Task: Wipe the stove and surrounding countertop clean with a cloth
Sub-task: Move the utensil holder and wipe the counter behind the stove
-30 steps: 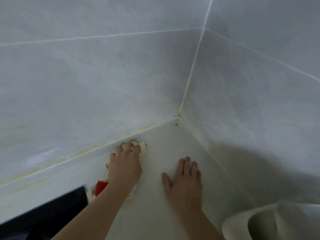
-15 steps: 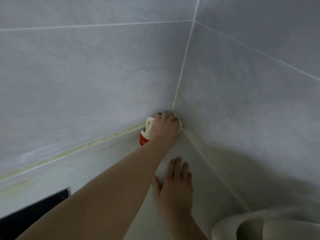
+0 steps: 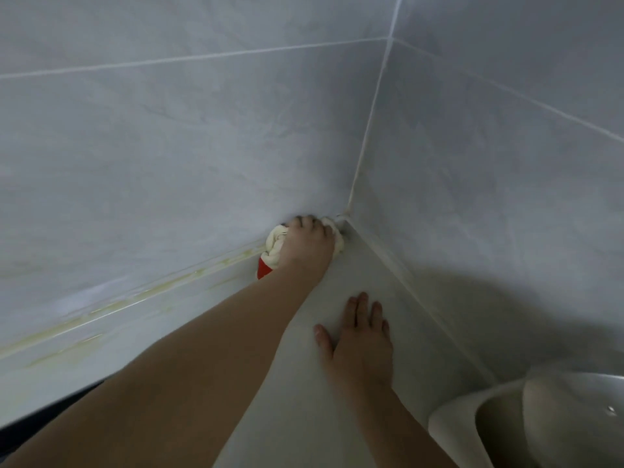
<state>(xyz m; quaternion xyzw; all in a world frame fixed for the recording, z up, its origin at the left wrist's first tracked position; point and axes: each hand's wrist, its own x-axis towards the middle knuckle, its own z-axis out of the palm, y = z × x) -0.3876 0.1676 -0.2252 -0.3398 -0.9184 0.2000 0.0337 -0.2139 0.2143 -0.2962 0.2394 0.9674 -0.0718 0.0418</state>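
My left hand [image 3: 305, 246] grips a bunched cream cloth with a red patch [image 3: 271, 253] and presses it into the back corner where the white countertop [image 3: 368, 271] meets the two tiled walls. My fingers curl over the cloth against the back wall. My right hand [image 3: 359, 342] lies flat on the countertop nearer to me, fingers straight, holding nothing. A thin dark strip of the black stove [image 3: 40, 415] shows at the lower left edge, mostly covered by my left forearm.
Grey tiled walls [image 3: 202, 146] close the corner at the back and right. A yellowish stained seam [image 3: 135, 292] runs along the foot of the back wall. A white bowl-shaped vessel [image 3: 526, 423] stands at the bottom right on the counter.
My left hand slid the cloth along the back wall's seam to the right into the corner, where it has stayed. My right hand stayed flat in place.
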